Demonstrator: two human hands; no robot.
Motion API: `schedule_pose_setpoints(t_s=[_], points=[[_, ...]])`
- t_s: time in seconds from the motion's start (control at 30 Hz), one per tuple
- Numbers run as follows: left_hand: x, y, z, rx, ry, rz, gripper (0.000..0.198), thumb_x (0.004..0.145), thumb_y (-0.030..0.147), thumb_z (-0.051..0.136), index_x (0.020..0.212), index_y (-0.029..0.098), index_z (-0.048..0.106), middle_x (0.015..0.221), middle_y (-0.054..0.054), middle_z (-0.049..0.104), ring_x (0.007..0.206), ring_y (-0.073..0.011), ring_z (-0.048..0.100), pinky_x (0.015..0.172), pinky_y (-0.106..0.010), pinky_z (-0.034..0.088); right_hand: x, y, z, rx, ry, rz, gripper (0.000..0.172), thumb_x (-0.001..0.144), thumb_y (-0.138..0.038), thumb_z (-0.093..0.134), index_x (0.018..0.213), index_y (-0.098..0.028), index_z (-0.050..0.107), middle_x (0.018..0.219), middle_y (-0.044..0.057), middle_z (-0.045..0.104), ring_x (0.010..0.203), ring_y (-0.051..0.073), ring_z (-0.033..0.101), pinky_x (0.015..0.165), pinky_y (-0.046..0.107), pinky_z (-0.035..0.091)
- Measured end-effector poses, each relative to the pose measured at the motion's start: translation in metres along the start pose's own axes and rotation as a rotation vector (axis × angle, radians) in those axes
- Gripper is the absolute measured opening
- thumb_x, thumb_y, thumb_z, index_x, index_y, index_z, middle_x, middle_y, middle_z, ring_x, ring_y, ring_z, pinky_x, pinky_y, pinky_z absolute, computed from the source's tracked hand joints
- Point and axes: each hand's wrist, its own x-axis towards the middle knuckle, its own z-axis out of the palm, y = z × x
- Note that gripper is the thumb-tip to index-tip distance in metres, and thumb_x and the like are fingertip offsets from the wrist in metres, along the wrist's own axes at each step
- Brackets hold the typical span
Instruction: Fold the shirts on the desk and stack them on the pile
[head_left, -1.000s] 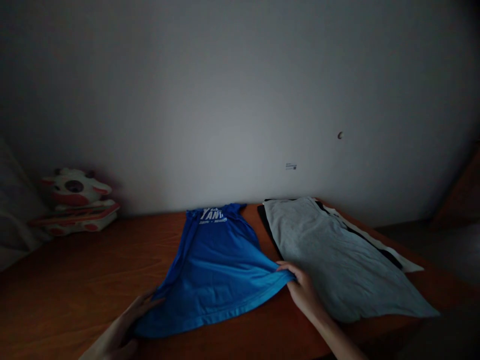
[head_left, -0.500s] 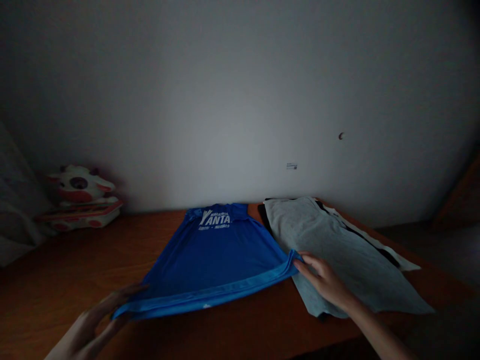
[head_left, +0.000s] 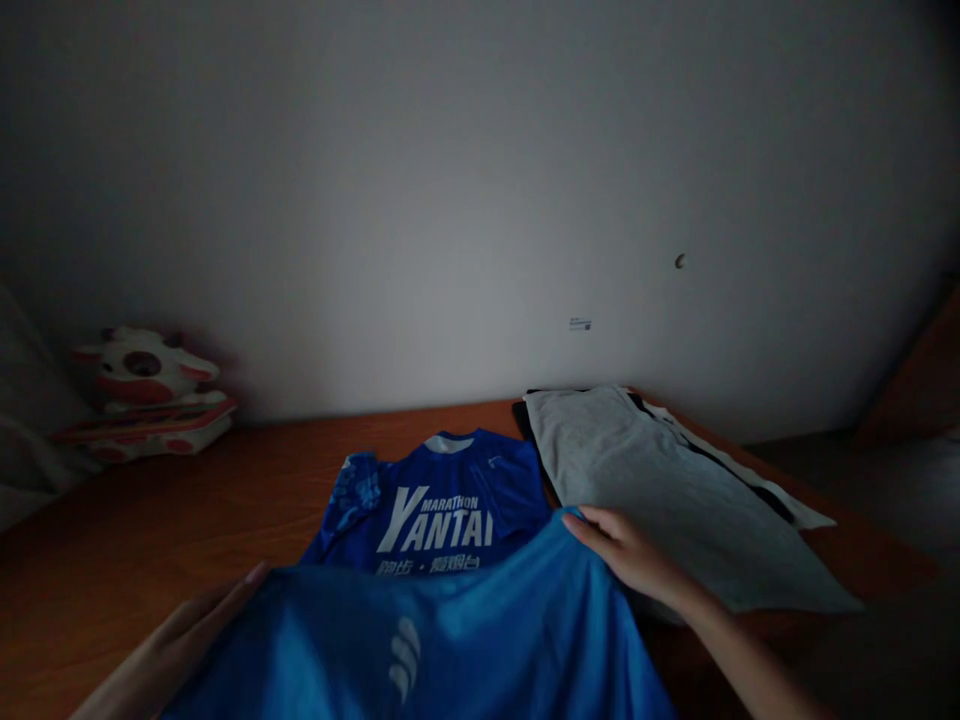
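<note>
A blue T-shirt (head_left: 442, 520) with white "Marathon Yantai" lettering has its collar and sleeves lying on the brown tabletop. Its lower part is lifted toward me, and the raised cloth shows a pale wavy mark and hides part of the shirt's middle. My right hand (head_left: 626, 555) pinches the hem at the right corner between thumb and fingers. At the left corner, my left hand (head_left: 191, 635) grips the same hem, its thumb partly covered by the fabric. Cloth stretches between both hands and sags slightly.
To the right lies a grey garment (head_left: 637, 470) over black and white cloth (head_left: 802, 510). A cow-shaped toy (head_left: 150, 395) stands at the far left of the brown tabletop (head_left: 187, 490). A pale wall (head_left: 390, 220) rises behind.
Both hands have raised the hem and drawn the T-shirt toward me. Its collar and lettering have come nearer, and the right hand's corner has shifted slightly left.
</note>
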Motion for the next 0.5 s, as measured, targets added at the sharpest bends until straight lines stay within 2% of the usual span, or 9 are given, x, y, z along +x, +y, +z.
schedule_pose_setpoints(t_s=[0.07,0.1,0.2,0.27,0.33,0.4,0.5], points=[[0.015,0.016,0.003,-0.007,-0.039,-0.040,0.058,0.087,0.069,0.039,0.112,0.033,0.077,0.111,0.002,0.079,0.106,-0.0331,0.073,0.098,-0.055,0.057,0.007,-0.004,0.015,-0.130,-0.037,-0.059,0.048,0.090,-0.065,0.055,0.070,-0.021,0.062,0.062,-0.002,0.059,0.062,0.016,0.055,0.060,0.025,0.043],[0.020,0.023,0.008,-0.010,-0.031,-0.013,0.059,0.089,0.068,0.038,0.113,0.030,0.077,0.112,0.000,0.079,0.106,-0.0327,0.073,0.098,-0.053,0.057,0.010,-0.006,0.021,-0.200,-0.071,-0.090,0.049,0.093,-0.063,0.051,0.068,-0.022,0.059,0.064,-0.002,0.059,0.063,0.016,0.055,0.061,0.025,0.043],[0.030,0.032,0.037,-0.015,-0.043,0.137,0.052,0.092,0.060,0.040,0.114,0.029,0.076,0.116,-0.001,0.078,0.112,-0.0283,0.071,0.104,-0.044,0.054,0.014,-0.008,0.037,-0.363,-0.165,-0.179,0.053,0.101,-0.055,0.042,0.063,-0.021,0.056,0.075,0.001,0.064,0.073,0.017,0.062,0.071,0.027,0.046],[0.030,0.030,0.057,0.061,-0.068,0.215,0.048,0.092,0.057,0.045,0.119,0.029,0.073,0.126,-0.002,0.074,0.119,-0.0259,0.068,0.110,-0.042,0.049,0.014,-0.002,0.046,-0.454,-0.154,-0.199,0.051,0.104,-0.049,0.037,0.067,-0.022,0.059,0.082,0.003,0.067,0.081,0.018,0.066,0.079,0.029,0.048],[0.027,0.021,0.072,0.189,-0.072,0.282,0.050,0.092,0.056,0.047,0.127,0.029,0.068,0.139,-0.005,0.066,0.128,-0.0263,0.062,0.112,-0.044,0.047,0.014,0.011,0.054,-0.563,-0.083,-0.207,0.037,0.103,-0.043,0.043,0.082,-0.022,0.065,0.092,0.005,0.071,0.089,0.020,0.069,0.084,0.031,0.050],[0.021,0.009,0.079,0.299,-0.052,0.318,0.053,0.093,0.054,0.043,0.136,0.029,0.062,0.149,-0.007,0.057,0.134,-0.0265,0.056,0.112,-0.047,0.046,0.014,0.026,0.061,-0.662,-0.023,-0.242,0.019,0.098,-0.034,0.054,0.105,-0.021,0.066,0.108,0.008,0.072,0.103,0.023,0.068,0.091,0.034,0.051],[0.010,-0.006,0.073,0.425,-0.049,0.336,0.051,0.093,0.050,0.042,0.137,0.031,0.060,0.148,-0.008,0.058,0.135,-0.0292,0.055,0.111,-0.053,0.046,0.015,0.038,0.070,-0.734,0.011,-0.317,0.031,0.093,-0.025,0.059,0.124,-0.021,0.061,0.125,0.011,0.069,0.117,0.025,0.064,0.100,0.036,0.048]])
